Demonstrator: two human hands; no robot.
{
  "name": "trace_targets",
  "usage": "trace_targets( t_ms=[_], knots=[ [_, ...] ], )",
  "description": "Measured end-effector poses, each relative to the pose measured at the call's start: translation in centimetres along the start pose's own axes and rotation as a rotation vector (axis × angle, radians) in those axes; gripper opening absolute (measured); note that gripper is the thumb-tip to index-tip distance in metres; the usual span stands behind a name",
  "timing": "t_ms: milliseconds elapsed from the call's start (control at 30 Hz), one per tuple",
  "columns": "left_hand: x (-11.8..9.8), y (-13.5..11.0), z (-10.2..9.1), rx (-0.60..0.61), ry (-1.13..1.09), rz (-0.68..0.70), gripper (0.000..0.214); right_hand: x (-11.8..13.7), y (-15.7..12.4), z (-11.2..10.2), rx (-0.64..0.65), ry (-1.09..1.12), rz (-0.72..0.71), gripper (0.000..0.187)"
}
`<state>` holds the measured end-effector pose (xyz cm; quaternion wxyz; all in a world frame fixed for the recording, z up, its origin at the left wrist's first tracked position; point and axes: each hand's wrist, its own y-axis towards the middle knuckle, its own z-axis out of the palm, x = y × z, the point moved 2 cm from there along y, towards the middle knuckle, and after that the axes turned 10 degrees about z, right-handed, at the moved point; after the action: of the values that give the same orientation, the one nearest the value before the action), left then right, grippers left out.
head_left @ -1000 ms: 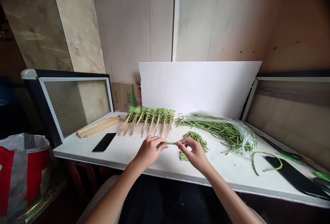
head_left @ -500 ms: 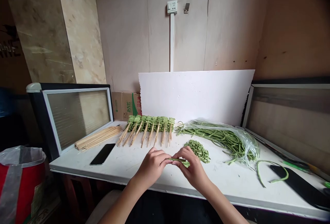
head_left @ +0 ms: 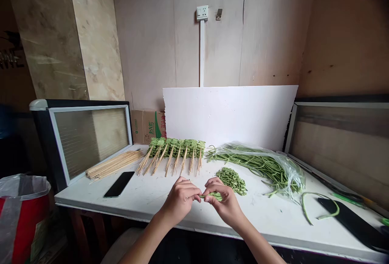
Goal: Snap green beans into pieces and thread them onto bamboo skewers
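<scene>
Above the table's front part, my left hand (head_left: 181, 198) and my right hand (head_left: 224, 200) face each other, fingertips almost meeting. Both are closed in a pinch on a green long bean (head_left: 201, 196), whose short visible part spans the gap between them. More green bean (head_left: 216, 195) shows by my right fingers; whether it is held or lies behind them I cannot tell. Just beyond my right hand is a heap of short-cut bean pieces (head_left: 232, 181). A row of bean skewers (head_left: 178, 148) lies farther back, bare stick ends pointing toward me.
Loose bamboo sticks (head_left: 114, 164) and a phone (head_left: 119, 184) lie to the left on the white table (head_left: 146, 199). Long beans in a clear plastic bag (head_left: 264, 162) spread at the right. A single bean (head_left: 306, 211) curls beside a black flat object (head_left: 349, 223). Low partitions flank the table.
The fingertips have drawn closer, and less of the bean shows between them. The whole view has shifted slightly; the things on the table keep their places.
</scene>
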<state>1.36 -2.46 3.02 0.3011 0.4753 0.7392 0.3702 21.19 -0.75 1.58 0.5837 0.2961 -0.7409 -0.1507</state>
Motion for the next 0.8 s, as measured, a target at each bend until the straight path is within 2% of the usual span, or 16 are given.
trace_targets(
  t_ms=[167,267,333,400,467,533,600,667,800],
  knots=[
    [0.2,0.0,0.3,0.010,-0.094,-0.024,0.033,-0.3,0.0,0.3,0.062,0.058,0.045,0.024],
    [0.5,-0.1,-0.1,0.048,-0.083,-0.029,0.035,-0.2,0.3,-0.4,0.088,0.062,0.049,0.024],
    [1.2,-0.2,-1.3,0.060,-0.021,-0.031,0.038,-0.4,0.9,-2.0,0.041,0.077,0.045,0.027],
    [2.6,-0.5,-3.1,0.041,0.066,-0.083,0.038,-0.8,1.5,-4.3,-0.065,0.061,0.047,0.031],
    [4.1,-1.0,-5.0,-0.011,0.140,-0.162,0.028,-1.5,2.0,-6.5,-0.167,-0.045,0.053,0.034],
    [5.3,-1.5,-6.1,-0.025,0.184,-0.214,0.021,-2.8,2.2,-7.7,-0.174,-0.230,0.105,0.038],
    [5.8,-1.9,-6.1,-0.001,0.181,-0.269,0.016,-4.4,2.0,-7.5,-0.119,-0.401,0.162,0.043],
    [5.7,-2.0,-5.2,0.043,0.144,-0.304,0.014,-6.2,1.4,-6.4,-0.050,-0.519,0.202,0.045],
    [4.6,-1.8,-2.9,0.138,0.052,-0.328,0.020,-8.6,0.3,-4.2,0.054,-0.622,0.242,0.030]
  ],
)
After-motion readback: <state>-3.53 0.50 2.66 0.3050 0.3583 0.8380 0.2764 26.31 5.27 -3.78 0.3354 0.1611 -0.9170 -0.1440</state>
